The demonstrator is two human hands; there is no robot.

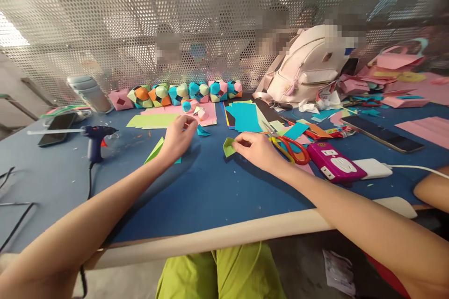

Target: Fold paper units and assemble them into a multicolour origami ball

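Head view: right hand (257,149) pinches a folded green paper piece (228,147) at its fingertips, low over the blue bench (210,187); left hand (178,138) half-curled beside a teal scrap (202,131), possibly empty, can't tell. Print on pink power strip (336,162) too small to read.

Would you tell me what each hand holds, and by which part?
The right hand pinches a small folded green paper piece at its right edge; for the left hand, I cannot tell.

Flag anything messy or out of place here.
Paper scraps litter the table beside the glue gun, and a crumpled sheet lies on the floor under the table's right end. The green folded paper in the right hand looks intact.
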